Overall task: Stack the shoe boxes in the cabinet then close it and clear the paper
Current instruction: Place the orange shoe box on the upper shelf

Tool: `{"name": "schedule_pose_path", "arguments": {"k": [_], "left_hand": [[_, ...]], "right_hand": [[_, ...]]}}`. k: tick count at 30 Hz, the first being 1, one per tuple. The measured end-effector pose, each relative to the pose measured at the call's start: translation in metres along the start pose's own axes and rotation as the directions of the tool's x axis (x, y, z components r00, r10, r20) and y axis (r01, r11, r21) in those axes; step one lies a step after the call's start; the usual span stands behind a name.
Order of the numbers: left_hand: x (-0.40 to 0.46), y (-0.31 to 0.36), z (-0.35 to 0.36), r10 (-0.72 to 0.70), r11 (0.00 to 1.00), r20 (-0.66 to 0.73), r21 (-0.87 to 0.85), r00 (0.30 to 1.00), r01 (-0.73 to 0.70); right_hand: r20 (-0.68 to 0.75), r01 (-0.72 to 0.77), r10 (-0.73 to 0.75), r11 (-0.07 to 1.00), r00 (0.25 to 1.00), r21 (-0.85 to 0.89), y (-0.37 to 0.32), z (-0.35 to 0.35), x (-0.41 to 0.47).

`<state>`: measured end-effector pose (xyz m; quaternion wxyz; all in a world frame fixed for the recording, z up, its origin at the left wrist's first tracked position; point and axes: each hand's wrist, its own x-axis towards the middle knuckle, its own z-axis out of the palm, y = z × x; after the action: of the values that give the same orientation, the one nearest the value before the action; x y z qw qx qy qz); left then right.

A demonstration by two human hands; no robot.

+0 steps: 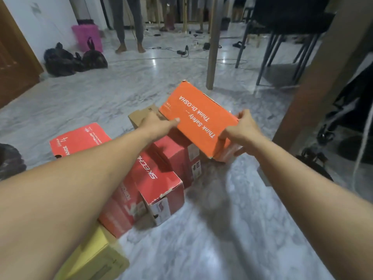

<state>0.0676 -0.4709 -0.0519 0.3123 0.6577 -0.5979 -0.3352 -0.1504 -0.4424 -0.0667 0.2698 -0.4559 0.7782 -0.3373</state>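
We hold the orange shoe box (198, 118) between both hands: our left hand (159, 123) grips its left edge, thumb lying on the lid, and our right hand (242, 130) clasps the near right corner, fingers curled under it. The box is tilted, lifted above the red shoe box (161, 178) with white lettering. Its lid is bright orange with white print reading "Think Safety" and scuffed corners. Behind the orange box sits a brown carton (141, 116); left of it another red box (78, 140). All lids are closed, contents hidden.
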Motion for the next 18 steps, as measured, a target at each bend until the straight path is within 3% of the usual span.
{"name": "schedule_pose_path", "arguments": {"k": [3, 7, 9, 11, 13, 18], "left_hand": [[0.002, 0.006, 0.005, -0.047, 0.992, -0.064, -0.121, 0.997, 0.039], [-0.015, 0.022, 0.021, -0.074, 0.955, 0.105, -0.28, 0.992, 0.101], [-0.024, 0.024, 0.033, -0.069, 0.951, 0.157, -0.288, 0.985, 0.112], [-0.031, 0.025, 0.045, -0.082, 0.945, 0.091, -0.31, 0.992, 0.107], [-0.046, 0.029, 0.055, -0.062, 0.957, 0.057, -0.281, 0.996, 0.075], [-0.083, 0.008, 0.092, -0.057, 0.989, 0.248, -0.121, 0.967, 0.089]], "right_hand": [[0.059, -0.081, 0.08, 0.996, 0.995, 0.022, 0.027, -0.017, -0.02], [0.09, -0.167, 0.152, 0.967, 0.984, 0.19, 0.068, -0.036, -0.042], [0.114, -0.268, 0.245, 0.915, 0.963, 0.301, 0.086, -0.043, -0.052], [0.167, -0.418, 0.384, 0.816, 0.908, 0.4, 0.102, -0.049, -0.06], [0.276, -0.544, 0.47, 0.759, 0.838, 0.357, 0.116, -0.052, -0.071], [0.423, -0.622, 0.495, 0.743, 0.759, 0.248, 0.141, -0.048, -0.087]]}}
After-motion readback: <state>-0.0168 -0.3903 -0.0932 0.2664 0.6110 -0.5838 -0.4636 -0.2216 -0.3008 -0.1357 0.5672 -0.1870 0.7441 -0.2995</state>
